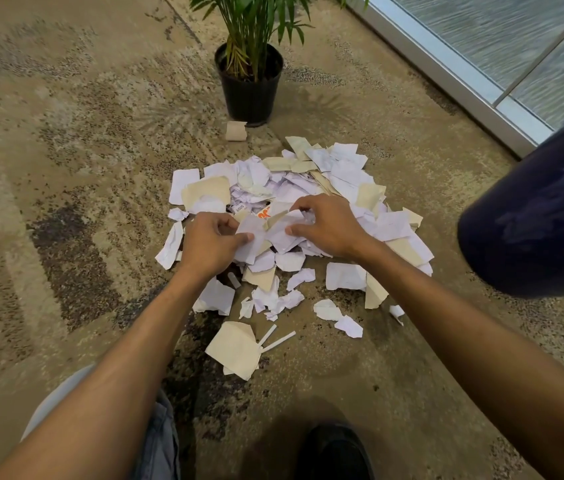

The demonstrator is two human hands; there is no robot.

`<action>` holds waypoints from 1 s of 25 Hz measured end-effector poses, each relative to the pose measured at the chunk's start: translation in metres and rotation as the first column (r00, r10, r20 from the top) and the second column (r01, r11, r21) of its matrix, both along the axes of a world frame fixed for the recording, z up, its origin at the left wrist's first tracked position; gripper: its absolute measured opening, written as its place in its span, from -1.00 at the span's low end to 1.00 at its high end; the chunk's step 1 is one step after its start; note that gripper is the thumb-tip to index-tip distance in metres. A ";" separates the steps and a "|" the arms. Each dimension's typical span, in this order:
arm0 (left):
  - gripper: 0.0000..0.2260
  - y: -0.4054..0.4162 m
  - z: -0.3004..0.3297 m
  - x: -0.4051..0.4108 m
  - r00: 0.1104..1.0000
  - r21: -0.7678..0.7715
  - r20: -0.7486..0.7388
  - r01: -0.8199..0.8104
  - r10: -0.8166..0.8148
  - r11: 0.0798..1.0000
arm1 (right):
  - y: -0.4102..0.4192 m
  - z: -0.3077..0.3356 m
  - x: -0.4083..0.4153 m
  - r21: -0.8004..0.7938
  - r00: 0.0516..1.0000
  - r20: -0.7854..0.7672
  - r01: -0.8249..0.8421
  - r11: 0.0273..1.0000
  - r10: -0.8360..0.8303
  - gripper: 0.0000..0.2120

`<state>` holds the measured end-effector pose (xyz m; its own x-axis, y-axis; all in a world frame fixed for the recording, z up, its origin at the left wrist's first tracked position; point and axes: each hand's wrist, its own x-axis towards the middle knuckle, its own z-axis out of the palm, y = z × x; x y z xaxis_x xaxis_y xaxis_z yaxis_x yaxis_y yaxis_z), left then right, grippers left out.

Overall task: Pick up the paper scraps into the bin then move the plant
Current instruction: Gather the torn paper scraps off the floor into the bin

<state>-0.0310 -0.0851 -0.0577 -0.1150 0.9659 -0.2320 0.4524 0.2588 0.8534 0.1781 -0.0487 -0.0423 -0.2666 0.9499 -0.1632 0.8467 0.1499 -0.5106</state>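
A heap of white and beige paper scraps (329, 181) lies on the carpet in front of me. My left hand (209, 244) and my right hand (329, 225) both reach into the near middle of the heap, fingers curled round a bunch of scraps (266, 233) held between them. Loose scraps are scattered nearer to me, among them a large beige piece (235, 348). Beyond the heap stands a green plant in a black pot (249, 88). A dark blue bin (537, 223) is at the right edge, tilted with its side toward me.
A single beige scrap (236, 130) lies at the foot of the pot. A glass wall with a metal frame (446, 67) runs along the far right. My black shoe (332, 452) and my knee (159, 441) are at the bottom of the view.
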 end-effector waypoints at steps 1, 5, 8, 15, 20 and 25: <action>-0.85 0.001 0.000 -0.002 1.000 0.011 -0.003 -0.003 0.003 1.000 | -0.002 0.001 0.000 0.011 1.000 -0.027 0.005 1.000 -0.005 -0.67; -0.84 0.005 0.003 -0.012 0.983 0.050 0.095 -0.164 0.159 0.985 | -0.014 0.008 0.005 0.002 0.967 -0.246 0.067 0.998 -0.065 -0.78; -0.75 0.004 0.012 -0.016 0.923 -0.014 0.279 -0.270 0.263 0.963 | -0.019 0.019 0.022 -0.061 0.898 -0.395 0.185 0.981 -0.194 -0.64; -0.83 -0.005 0.015 -0.003 0.985 -0.200 0.148 0.119 -0.090 0.972 | -0.036 0.018 0.038 0.111 0.906 -0.361 0.279 0.954 -0.223 -0.77; -0.91 -0.013 0.004 0.007 0.934 -0.232 -0.166 0.275 -0.316 0.933 | -0.056 -0.008 0.014 0.336 0.972 0.182 -0.206 0.919 0.151 -0.72; -0.60 -0.023 -0.007 0.021 0.822 -0.196 -0.439 0.306 -0.362 0.932 | -0.064 -0.024 0.009 0.258 0.877 0.415 -0.369 0.893 0.243 -0.50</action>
